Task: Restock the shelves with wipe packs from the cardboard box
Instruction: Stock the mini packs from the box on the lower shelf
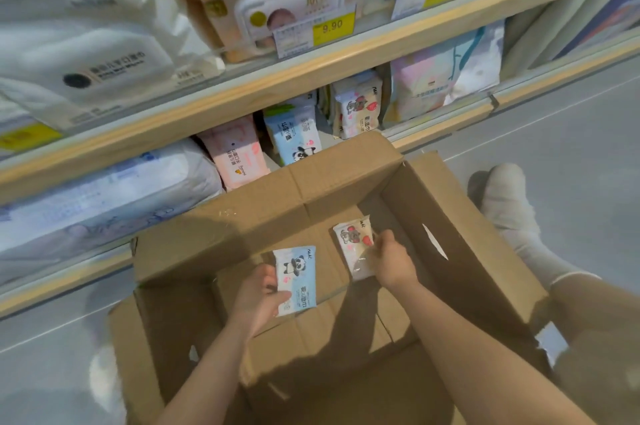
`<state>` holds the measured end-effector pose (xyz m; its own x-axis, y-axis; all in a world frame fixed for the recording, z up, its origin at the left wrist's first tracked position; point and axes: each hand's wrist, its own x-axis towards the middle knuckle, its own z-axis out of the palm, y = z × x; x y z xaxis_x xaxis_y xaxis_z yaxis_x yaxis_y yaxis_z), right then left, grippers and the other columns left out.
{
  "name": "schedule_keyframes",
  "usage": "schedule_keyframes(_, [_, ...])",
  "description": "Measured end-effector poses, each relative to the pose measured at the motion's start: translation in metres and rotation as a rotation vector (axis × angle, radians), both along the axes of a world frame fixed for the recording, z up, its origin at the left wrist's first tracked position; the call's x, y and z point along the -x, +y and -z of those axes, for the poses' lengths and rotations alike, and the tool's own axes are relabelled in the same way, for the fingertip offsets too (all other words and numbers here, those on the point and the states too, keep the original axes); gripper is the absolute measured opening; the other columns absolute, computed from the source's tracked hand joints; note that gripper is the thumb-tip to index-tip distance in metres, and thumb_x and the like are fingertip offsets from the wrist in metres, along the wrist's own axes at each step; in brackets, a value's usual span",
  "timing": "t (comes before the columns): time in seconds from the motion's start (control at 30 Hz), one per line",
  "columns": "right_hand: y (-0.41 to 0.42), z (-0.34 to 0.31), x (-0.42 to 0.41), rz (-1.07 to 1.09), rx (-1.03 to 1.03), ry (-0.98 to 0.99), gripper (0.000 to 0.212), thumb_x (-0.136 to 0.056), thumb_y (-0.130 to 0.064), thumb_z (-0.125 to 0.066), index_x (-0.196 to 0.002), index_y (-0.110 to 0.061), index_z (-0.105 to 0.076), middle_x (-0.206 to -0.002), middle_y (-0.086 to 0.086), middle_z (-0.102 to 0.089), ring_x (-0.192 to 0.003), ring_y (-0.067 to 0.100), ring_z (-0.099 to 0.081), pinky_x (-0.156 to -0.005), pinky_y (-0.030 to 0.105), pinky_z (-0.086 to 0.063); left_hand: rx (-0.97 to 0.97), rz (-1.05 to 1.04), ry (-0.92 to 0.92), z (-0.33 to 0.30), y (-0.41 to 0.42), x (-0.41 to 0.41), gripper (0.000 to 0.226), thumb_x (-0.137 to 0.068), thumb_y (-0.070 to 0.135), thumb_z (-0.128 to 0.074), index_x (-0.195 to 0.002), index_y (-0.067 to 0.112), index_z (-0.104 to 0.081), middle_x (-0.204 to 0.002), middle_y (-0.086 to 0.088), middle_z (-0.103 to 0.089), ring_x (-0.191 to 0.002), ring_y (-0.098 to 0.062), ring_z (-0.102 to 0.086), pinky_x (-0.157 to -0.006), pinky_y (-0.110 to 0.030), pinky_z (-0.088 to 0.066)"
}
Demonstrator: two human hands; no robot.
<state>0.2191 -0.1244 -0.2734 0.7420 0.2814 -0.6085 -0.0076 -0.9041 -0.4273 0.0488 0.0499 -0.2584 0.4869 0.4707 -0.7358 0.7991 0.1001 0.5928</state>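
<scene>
An open cardboard box (346, 182) stands on the floor in front of the shelves. My left hand (258, 296) grips a blue-and-white panda wipe pack (298, 277) by its left edge, inside the box. My right hand (393, 260) pinches a cream wipe pack with a dog and red hearts (353, 244) at its right edge, also inside the box. On the lower shelf (242, 92) behind the box stand matching packs: a pink one (235, 154), a blue panda one (294, 137) and a cream dog one (356, 106).
The upper shelf (450, 2) holds large baby-wipe packs (287, 5) with a 9.90 price tag (332, 28). Bulky white packs (86, 54) fill the left, with a large pale-blue pack (104, 196) beneath. My shoe (502, 196) and leg lie right of the box on grey floor.
</scene>
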Motion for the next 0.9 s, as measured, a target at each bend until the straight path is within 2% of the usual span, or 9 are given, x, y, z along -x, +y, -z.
schedule_keyframes(0.13, [-0.002, -0.037, -0.014, 0.001, -0.207, -0.039, 0.037, -0.09, -0.018, -0.058, -0.126, -0.013, -0.049, -0.114, 0.006, -0.061, -0.106, 0.026, -0.059, -0.077, 0.027, -0.043, -0.102, 0.083, -0.136, -0.028, -0.005, -0.014, 0.026, -0.077, -0.007, -0.068, -0.088, 0.005, -0.048, -0.087, -0.002, -0.068, -0.082, -0.023, -0.066, -0.064, -0.033, -0.054])
schedule_keyframes(0.2, [-0.003, -0.062, -0.027, -0.025, -0.296, -0.057, 0.026, -0.091, -0.021, -0.057, -0.116, -0.018, -0.059, -0.112, 0.001, -0.062, -0.103, 0.022, -0.061, -0.077, 0.027, -0.048, -0.125, 0.084, -0.213, -0.048, -0.008, -0.027, 0.026, -0.078, -0.01, -0.066, -0.086, 0.005, -0.046, -0.083, 0.001, -0.065, -0.078, -0.017, -0.063, -0.06, -0.02, -0.052])
schedule_keyframes(0.3, [-0.005, -0.102, -0.046, -0.111, -0.364, -0.087, 0.011, -0.091, -0.016, -0.057, -0.098, -0.024, -0.059, -0.096, -0.006, -0.06, -0.087, 0.013, -0.057, -0.064, 0.019, -0.042, -0.169, 0.096, -0.31, -0.079, -0.006, -0.047, 0.023, -0.081, -0.007, -0.064, -0.092, 0.002, -0.047, -0.085, 0.005, -0.066, -0.076, -0.003, -0.063, -0.055, -0.016, -0.052])
schedule_keyframes(0.4, [-0.008, -0.136, -0.059, -0.133, -0.434, -0.12, 0.014, -0.091, -0.016, -0.057, -0.103, -0.02, -0.061, -0.093, -0.004, -0.06, -0.083, 0.013, -0.056, -0.062, 0.018, -0.04, -0.202, 0.1, -0.394, -0.099, 0.006, -0.063, 0.023, -0.083, -0.003, -0.064, -0.096, 0.006, -0.048, -0.092, 0.003, -0.068, -0.085, -0.005, -0.065, -0.063, -0.021, -0.056])
schedule_keyframes(0.47, [-0.006, -0.154, -0.069, -0.101, -0.482, -0.176, 0.013, -0.092, -0.021, -0.057, -0.104, -0.021, -0.061, -0.095, -0.003, -0.06, -0.085, 0.017, -0.058, -0.061, 0.02, -0.04, -0.245, 0.088, -0.434, -0.106, 0.018, -0.072, 0.027, -0.081, -0.001, -0.066, -0.09, 0.015, -0.047, -0.096, -0.002, -0.07, -0.088, -0.012, -0.067, -0.071, -0.031, -0.057])
schedule_keyframes(0.57, [0.0, -0.17, -0.088, -0.079, -0.56, -0.294, 0.013, -0.091, -0.019, -0.057, -0.104, -0.021, -0.061, -0.097, -0.004, -0.061, -0.083, 0.014, -0.059, -0.058, 0.014, -0.04, -0.294, 0.089, -0.43, -0.111, 0.035, -0.086, 0.03, -0.082, 0.002, -0.066, -0.088, 0.022, -0.044, -0.092, 0.001, -0.071, -0.087, -0.017, -0.068, -0.074, -0.044, -0.056])
schedule_keyframes(0.67, [0.008, -0.178, -0.105, -0.104, -0.561, -0.407, 0.025, -0.094, -0.018, -0.054, -0.118, -0.017, -0.06, -0.101, -0.005, -0.061, -0.075, -0.002, -0.052, -0.053, 0.006, -0.038, -0.302, 0.153, -0.373, -0.109, 0.041, -0.096, 0.027, -0.084, 0.0, -0.061, -0.096, 0.016, -0.042, -0.091, 0.001, -0.068, -0.081, -0.01, -0.065, -0.069, -0.033, -0.054])
schedule_keyframes(0.77, [0.022, -0.17, -0.123, -0.095, -0.538, -0.459, 0.029, -0.094, -0.014, -0.053, -0.122, -0.015, -0.058, -0.112, 0.001, -0.064, -0.087, 0.008, -0.054, -0.061, 0.006, -0.035, -0.249, 0.164, -0.335, -0.1, 0.043, -0.101, 0.026, -0.086, -0.001, -0.057, -0.102, 0.011, -0.04, -0.096, -0.007, -0.067, -0.082, -0.012, -0.064, -0.076, -0.042, -0.055])
schedule_keyframes(0.9, [0.044, -0.141, -0.146, -0.122, -0.506, -0.425, 0.03, -0.094, -0.01, -0.051, -0.123, -0.013, -0.058, -0.118, 0.006, -0.065, -0.107, 0.021, -0.059, -0.077, 0.021, -0.042, -0.24, 0.18, -0.324, -0.088, 0.051, -0.101, 0.025, -0.085, 0.012, -0.058, -0.1, 0.023, -0.042, -0.096, 0.005, -0.066, -0.088, -0.011, -0.066, -0.08, -0.045, -0.054])
